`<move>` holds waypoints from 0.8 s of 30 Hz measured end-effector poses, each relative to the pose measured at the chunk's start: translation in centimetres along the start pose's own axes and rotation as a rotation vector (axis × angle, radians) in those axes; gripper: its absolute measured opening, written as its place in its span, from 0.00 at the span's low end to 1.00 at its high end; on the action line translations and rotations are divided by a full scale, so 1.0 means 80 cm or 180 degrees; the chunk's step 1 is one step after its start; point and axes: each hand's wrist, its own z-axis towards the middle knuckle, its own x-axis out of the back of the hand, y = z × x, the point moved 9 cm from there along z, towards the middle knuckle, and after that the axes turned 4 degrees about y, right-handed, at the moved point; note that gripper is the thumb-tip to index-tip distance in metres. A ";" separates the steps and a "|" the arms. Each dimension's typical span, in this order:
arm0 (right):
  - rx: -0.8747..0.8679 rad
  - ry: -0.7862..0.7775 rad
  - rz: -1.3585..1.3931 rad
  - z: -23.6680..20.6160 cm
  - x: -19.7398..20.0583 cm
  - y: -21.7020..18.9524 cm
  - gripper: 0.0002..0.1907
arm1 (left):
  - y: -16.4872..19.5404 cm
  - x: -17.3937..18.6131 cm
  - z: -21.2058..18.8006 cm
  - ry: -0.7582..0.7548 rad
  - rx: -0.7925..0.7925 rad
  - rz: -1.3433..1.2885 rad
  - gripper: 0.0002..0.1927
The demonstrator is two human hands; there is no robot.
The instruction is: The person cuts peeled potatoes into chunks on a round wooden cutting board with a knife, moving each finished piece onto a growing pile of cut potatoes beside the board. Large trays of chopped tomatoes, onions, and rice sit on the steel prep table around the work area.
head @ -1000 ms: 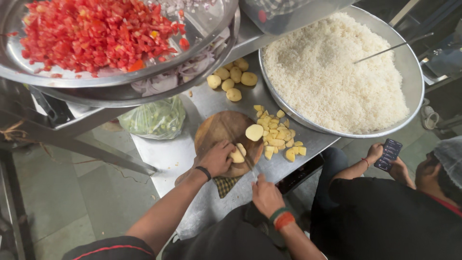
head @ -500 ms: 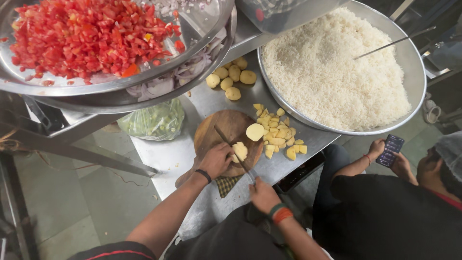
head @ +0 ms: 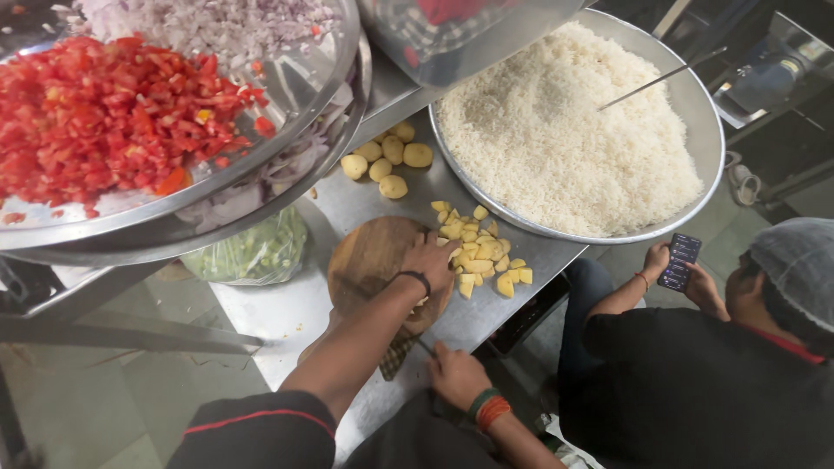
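Centrally, left hand (head: 427,259) presses flat on the round wooden board (head: 369,260) beside potato chunks (head: 479,254); lower down, right hand (head: 455,373) grips a knife handle.

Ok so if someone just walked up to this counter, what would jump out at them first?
Probably the huge steel tray of white rice at upper right and the tray of chopped red tomato at upper left. Below them, the left hand rests on a round wooden cutting board beside a pile of cut potato pieces, with the right hand near the counter's edge.
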 end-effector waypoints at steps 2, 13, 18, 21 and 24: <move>-0.0283 0.0123 -0.0141 0.006 0.012 0.026 0.14 | -0.005 -0.009 0.011 -0.0168 0.0166 0.0038 0.26; -0.0706 0.0484 0.0394 0.057 0.043 0.058 0.17 | -0.096 0.012 -0.131 0.0759 0.0594 -0.1872 0.22; -0.0423 0.0348 0.0303 0.028 0.036 0.024 0.16 | -0.108 0.030 -0.170 0.1191 0.0528 -0.1082 0.18; -0.0291 0.0218 0.0072 0.010 0.022 0.022 0.15 | -0.108 0.021 -0.167 0.0944 0.0514 -0.1411 0.14; 0.0068 0.0410 -0.0072 0.011 0.023 0.020 0.13 | -0.107 0.010 -0.165 0.0532 0.0582 -0.1718 0.12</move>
